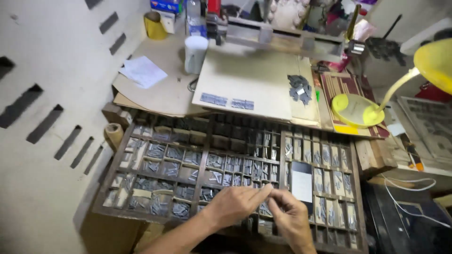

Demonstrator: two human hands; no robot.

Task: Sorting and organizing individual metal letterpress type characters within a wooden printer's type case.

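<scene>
both hands pinch together at lower centre: left hand [234, 203] and right hand [290, 217] fingertips meet over the type case [117, 162]; any held sort is hidden.

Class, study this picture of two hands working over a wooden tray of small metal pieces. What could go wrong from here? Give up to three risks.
1. The left hand and right hand meet fingertip to fingertip over the compartment tray; a small piece might slip into the wrong compartment.
2. The loose pile of metal pieces lies near the board's edge and could be knocked off.
3. The yellow lamp leans over the desk; a raised arm may bump it.
</scene>
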